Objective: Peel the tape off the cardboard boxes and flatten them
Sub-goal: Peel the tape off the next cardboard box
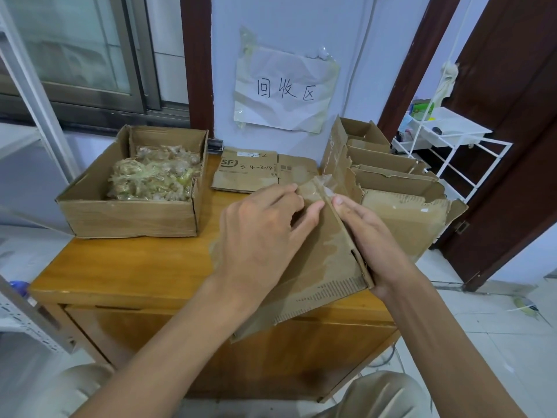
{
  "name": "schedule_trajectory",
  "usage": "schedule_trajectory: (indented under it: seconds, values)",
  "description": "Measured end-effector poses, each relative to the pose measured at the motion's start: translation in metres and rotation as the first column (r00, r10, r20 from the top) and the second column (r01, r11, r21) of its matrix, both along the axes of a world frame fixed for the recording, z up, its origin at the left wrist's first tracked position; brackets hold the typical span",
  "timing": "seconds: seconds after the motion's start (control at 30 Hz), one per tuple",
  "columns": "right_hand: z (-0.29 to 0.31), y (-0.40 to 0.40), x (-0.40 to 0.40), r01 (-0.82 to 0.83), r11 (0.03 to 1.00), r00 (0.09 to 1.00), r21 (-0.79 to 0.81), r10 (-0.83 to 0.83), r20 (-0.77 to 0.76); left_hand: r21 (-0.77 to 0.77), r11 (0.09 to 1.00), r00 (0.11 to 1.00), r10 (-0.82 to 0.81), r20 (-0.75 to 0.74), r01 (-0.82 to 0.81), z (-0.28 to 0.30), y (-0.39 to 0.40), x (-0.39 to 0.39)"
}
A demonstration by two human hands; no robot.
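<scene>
Centrally, a flattened cardboard box (325,260) is gripped by the right hand (373,236); its tape (316,191) is pinched by the left hand (262,233). "SF", "3-4-3014" are read on the folded carton (250,170); "回收区" on the wall notice (284,89).

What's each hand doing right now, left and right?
Left hand: pinching the clear tape at the top edge of the cardboard box.
Right hand: gripping the cardboard box from the right side.

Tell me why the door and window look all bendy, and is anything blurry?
Head view: the wide-angle lens bows the brown door frame and window frame near the edges; light is soft and even, with no hard shadows; the paper sign reads sharp, while the peeled tape pile shows slight shine.
</scene>
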State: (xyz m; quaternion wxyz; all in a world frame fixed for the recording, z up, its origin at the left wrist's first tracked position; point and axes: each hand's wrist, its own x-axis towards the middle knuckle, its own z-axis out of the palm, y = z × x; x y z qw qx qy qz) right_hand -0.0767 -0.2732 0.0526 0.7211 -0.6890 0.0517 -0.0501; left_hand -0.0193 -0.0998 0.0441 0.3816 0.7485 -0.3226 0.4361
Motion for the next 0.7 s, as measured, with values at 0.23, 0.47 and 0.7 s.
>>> schedule_trajectory:
  seconds: [0.23, 0.47, 0.7]
  values:
    - [0.006, -0.003, -0.001, 0.083, 0.995, 0.995, -0.057, -0.080, 0.057, -0.111, 0.966, 0.943, -0.253, -0.217, 0.234, 0.006, 0.009, -0.002]
    - [0.019, 0.001, -0.001, 0.192, 0.963, 0.972, -0.192, -0.159, 0.175, -0.022, 0.992, 0.987, -0.128, -0.096, 0.126, 0.009, 0.007, -0.009]
    - [0.022, 0.002, -0.006, 0.231, 0.926, 0.960, -0.299, -0.166, 0.225, 0.151, 0.988, 0.999, 0.033, -0.033, -0.028, 0.021, 0.011, -0.021]
